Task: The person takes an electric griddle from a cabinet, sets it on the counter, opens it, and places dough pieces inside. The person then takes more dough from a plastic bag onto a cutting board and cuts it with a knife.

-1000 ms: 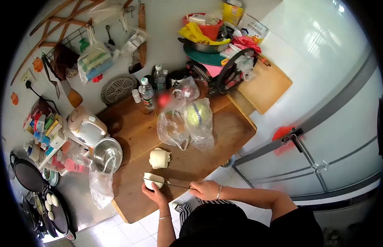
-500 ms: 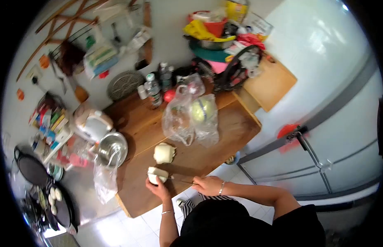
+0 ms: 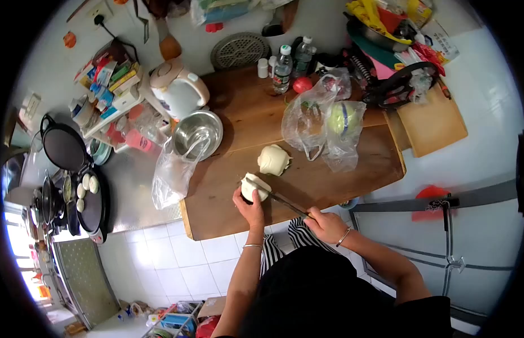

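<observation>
On the wooden table [image 3: 217, 217], my left hand [image 3: 251, 209] is wrapped round the near side of a pale piece of dough [image 3: 254, 188]. My right hand [image 3: 325, 225] grips the handle of a knife [image 3: 288, 204], whose blade reaches left onto that piece. A second pale rolled piece [image 3: 273, 160] lies just beyond, apart from the first. Farther back, a round green vegetable [image 3: 343, 119] sits in a clear plastic bag, with a red round item [image 3: 302, 85] behind it to the left.
A metal bowl [image 3: 197, 134] with a plastic bag [image 3: 173, 178] stands by a kettle [image 3: 177, 90] at left. An open black griddle [image 3: 93, 205] holds several pale rounds. Bottles [image 3: 282, 70] line the back. A board [image 3: 433, 121] leans at right.
The camera view has swung left and down, so the table appears farther right and more floor shows. My left hand still holds the dough, and the knife remains in my right hand.
</observation>
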`<state>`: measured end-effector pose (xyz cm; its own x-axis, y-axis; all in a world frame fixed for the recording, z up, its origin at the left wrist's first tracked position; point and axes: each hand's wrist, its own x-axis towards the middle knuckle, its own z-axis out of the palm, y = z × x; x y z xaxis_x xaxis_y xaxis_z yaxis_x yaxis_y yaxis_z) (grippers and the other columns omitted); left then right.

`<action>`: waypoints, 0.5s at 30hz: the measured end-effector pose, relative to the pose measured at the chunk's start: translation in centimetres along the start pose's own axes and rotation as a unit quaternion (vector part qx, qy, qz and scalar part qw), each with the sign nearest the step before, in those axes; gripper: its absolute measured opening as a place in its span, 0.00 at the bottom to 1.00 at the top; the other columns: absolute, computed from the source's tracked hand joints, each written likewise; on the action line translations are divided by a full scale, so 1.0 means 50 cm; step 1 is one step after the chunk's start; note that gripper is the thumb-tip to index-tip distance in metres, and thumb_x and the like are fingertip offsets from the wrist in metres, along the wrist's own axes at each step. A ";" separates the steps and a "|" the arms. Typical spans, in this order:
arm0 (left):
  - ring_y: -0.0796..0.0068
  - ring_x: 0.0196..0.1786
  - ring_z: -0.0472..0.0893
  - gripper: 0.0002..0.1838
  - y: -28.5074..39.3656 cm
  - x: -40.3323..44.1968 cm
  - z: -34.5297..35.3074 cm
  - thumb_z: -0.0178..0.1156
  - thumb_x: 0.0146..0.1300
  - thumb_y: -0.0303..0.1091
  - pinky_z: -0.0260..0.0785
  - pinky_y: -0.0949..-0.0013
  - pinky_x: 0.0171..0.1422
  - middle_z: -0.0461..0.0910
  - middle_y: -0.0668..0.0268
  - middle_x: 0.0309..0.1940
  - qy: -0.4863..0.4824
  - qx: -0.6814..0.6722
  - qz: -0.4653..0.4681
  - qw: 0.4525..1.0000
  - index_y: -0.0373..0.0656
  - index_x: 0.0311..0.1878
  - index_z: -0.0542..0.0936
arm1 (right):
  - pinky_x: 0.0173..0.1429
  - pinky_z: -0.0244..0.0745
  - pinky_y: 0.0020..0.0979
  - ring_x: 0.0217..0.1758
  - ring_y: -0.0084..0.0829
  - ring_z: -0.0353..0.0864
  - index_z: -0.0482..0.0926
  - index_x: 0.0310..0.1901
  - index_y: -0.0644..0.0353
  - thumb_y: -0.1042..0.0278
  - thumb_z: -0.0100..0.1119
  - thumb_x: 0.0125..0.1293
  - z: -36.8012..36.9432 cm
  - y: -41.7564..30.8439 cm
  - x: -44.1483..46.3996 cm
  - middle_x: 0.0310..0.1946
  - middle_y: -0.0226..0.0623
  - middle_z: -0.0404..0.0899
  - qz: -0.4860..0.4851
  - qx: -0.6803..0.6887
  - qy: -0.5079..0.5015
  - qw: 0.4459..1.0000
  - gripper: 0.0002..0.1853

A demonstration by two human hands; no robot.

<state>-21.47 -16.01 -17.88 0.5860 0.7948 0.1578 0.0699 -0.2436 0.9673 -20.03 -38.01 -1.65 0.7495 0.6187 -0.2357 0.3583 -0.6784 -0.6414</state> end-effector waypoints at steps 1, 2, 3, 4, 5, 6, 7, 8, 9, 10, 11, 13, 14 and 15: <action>0.66 0.53 0.68 0.23 0.001 0.000 0.000 0.61 0.59 0.35 0.60 0.65 0.61 0.67 0.58 0.50 0.001 -0.010 -0.010 1.000 0.35 0.53 0.68 | 0.29 0.70 0.51 0.26 0.54 0.77 0.64 0.40 0.58 0.55 0.48 0.67 0.001 -0.001 0.001 0.19 0.50 0.76 -0.003 0.000 -0.008 1.000 0.14; 0.66 0.53 0.68 0.23 0.004 0.000 0.000 0.62 0.59 0.35 0.60 0.65 0.61 0.67 0.58 0.50 0.003 -0.010 -0.011 1.000 0.35 0.53 0.68 | 0.29 0.70 0.51 0.26 0.54 0.77 0.64 0.39 0.58 0.55 0.48 0.67 0.000 0.000 0.004 0.19 0.50 0.76 -0.003 0.003 -0.009 1.000 0.14; 0.65 0.53 0.68 0.23 0.004 0.000 0.001 0.62 0.59 0.35 0.60 0.65 0.61 0.67 0.58 0.50 0.003 -0.011 -0.012 1.000 0.35 0.53 0.68 | 0.29 0.69 0.51 0.26 0.55 0.77 0.64 0.39 0.58 0.56 0.48 0.67 -0.001 -0.001 0.007 0.19 0.51 0.75 -0.001 0.006 -0.009 1.000 0.14; 0.65 0.53 0.68 0.23 0.003 0.000 0.000 0.62 0.59 0.35 0.60 0.65 0.61 0.67 0.58 0.50 0.007 -0.009 -0.017 1.000 0.35 0.53 0.68 | 0.29 0.68 0.52 0.25 0.55 0.76 0.64 0.39 0.59 0.56 0.48 0.67 -0.002 -0.004 0.009 0.19 0.51 0.75 0.000 0.009 -0.011 1.000 0.14; 0.65 0.54 0.68 0.23 0.003 0.001 0.000 0.62 0.59 0.34 0.59 0.65 0.61 0.67 0.58 0.50 0.005 -0.005 -0.010 1.000 0.35 0.54 0.68 | 0.29 0.68 0.52 0.25 0.55 0.76 0.64 0.39 0.59 0.56 0.48 0.67 0.000 -0.004 0.012 0.19 0.51 0.75 0.000 0.008 -0.016 1.000 0.14; 0.64 0.54 0.68 0.23 0.002 0.000 -0.001 0.62 0.59 0.34 0.59 0.65 0.62 0.67 0.57 0.50 0.003 -0.002 -0.003 1.000 0.35 0.54 0.68 | 0.29 0.68 0.52 0.26 0.55 0.76 0.64 0.38 0.59 0.56 0.48 0.67 0.002 -0.004 0.015 0.20 0.51 0.75 0.003 0.007 -0.015 1.000 0.14; 0.64 0.54 0.68 0.23 0.002 0.000 -0.002 0.62 0.59 0.34 0.59 0.65 0.62 0.67 0.57 0.50 0.004 0.000 -0.007 1.000 0.35 0.54 0.68 | 0.29 0.68 0.52 0.27 0.55 0.76 0.64 0.38 0.59 0.57 0.48 0.67 0.004 -0.004 0.018 0.21 0.52 0.76 0.006 0.005 -0.013 1.000 0.14; 0.64 0.54 0.68 0.23 0.003 0.000 -0.002 0.62 0.58 0.34 0.59 0.64 0.62 0.68 0.57 0.50 0.005 0.017 0.000 1.000 0.35 0.53 0.68 | 0.29 0.68 0.52 0.27 0.55 0.76 0.64 0.38 0.59 0.57 0.48 0.67 0.004 -0.006 0.021 0.21 0.52 0.76 0.007 0.004 -0.016 1.000 0.14; 0.63 0.54 0.67 0.23 0.002 0.000 -0.001 0.62 0.58 0.34 0.58 0.64 0.62 0.68 0.57 0.50 0.005 0.032 0.007 0.999 0.35 0.53 0.68 | 0.30 0.68 0.52 0.28 0.55 0.76 0.64 0.38 0.60 0.57 0.48 0.67 0.005 -0.010 0.024 0.22 0.52 0.76 0.000 0.003 -0.012 1.000 0.14; 0.63 0.54 0.67 0.23 0.002 -0.001 -0.001 0.62 0.58 0.34 0.58 0.64 0.62 0.68 0.57 0.50 0.005 0.032 0.005 0.999 0.35 0.53 0.68 | 0.31 0.68 0.52 0.29 0.56 0.76 0.64 0.38 0.60 0.56 0.49 0.67 0.005 -0.014 0.028 0.24 0.53 0.76 -0.007 0.001 -0.007 1.000 0.14; 0.62 0.55 0.67 0.23 0.003 -0.001 0.000 0.62 0.58 0.34 0.58 0.63 0.62 0.68 0.57 0.50 0.007 0.022 0.002 1.000 0.36 0.53 0.68 | 0.31 0.68 0.52 0.29 0.56 0.76 0.64 0.38 0.60 0.56 0.49 0.67 0.004 -0.021 0.033 0.24 0.53 0.76 -0.007 0.000 -0.009 1.000 0.14; 0.62 0.55 0.67 0.23 0.003 0.002 0.003 0.62 0.58 0.34 0.58 0.62 0.62 0.68 0.57 0.50 0.009 0.010 -0.002 1.000 0.36 0.53 0.68 | 0.34 0.69 0.53 0.31 0.57 0.76 0.63 0.38 0.60 0.56 0.48 0.67 0.001 -0.036 0.045 0.26 0.55 0.76 -0.007 0.004 -0.013 1.000 0.14; 0.59 0.55 0.67 0.23 0.003 0.002 0.003 0.63 0.56 0.36 0.58 0.61 0.62 0.68 0.55 0.50 0.017 0.007 -0.006 1.000 0.36 0.52 0.69 | 0.34 0.69 0.53 0.31 0.57 0.76 0.63 0.38 0.60 0.56 0.48 0.67 0.002 -0.039 0.052 0.26 0.55 0.76 -0.006 0.004 -0.015 1.000 0.14; 0.56 0.55 0.68 0.24 0.005 0.004 0.004 0.64 0.54 0.38 0.58 0.59 0.61 0.69 0.54 0.49 0.025 0.004 -0.010 1.000 0.36 0.51 0.70 | 0.34 0.69 0.54 0.31 0.57 0.76 0.63 0.38 0.60 0.55 0.47 0.67 0.002 -0.040 0.061 0.26 0.55 0.76 0.002 -0.007 -0.026 1.000 0.15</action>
<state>-21.20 -16.03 -17.65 0.5430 0.8265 0.1486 0.0871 -0.2314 0.9689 -18.52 -34.73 -1.17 0.7215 0.6350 -0.2760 0.3636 -0.6867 -0.6294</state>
